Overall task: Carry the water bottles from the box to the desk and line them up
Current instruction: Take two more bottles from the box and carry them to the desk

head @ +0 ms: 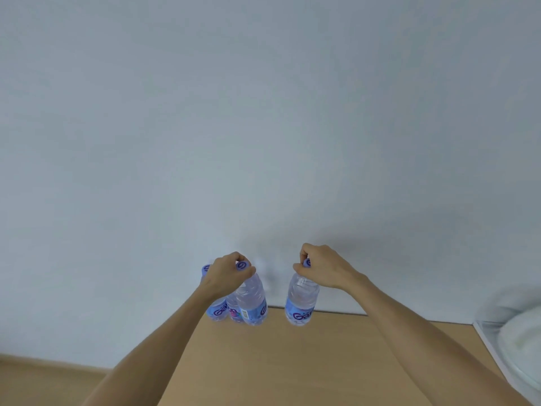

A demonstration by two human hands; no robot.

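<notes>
The left hand (225,273) pinches one bottle's (251,300) cap; the right hand (322,269) pinches another's (301,303). Both bottles stand on the desk (292,361) by the wall (263,127).

The one camera sits on my head and looks forward and slightly down, from above and behind my arms. Most of its wide picture is the pale wall (263,112) straight ahead; the wooden surface (292,361) fills only the bottom band, running away from me to meet that wall. My forearms reach in from the lower corners, so the view is close, at arm's reach. Straight edges bow near the frame's sides. No second view overlaps it.
</notes>
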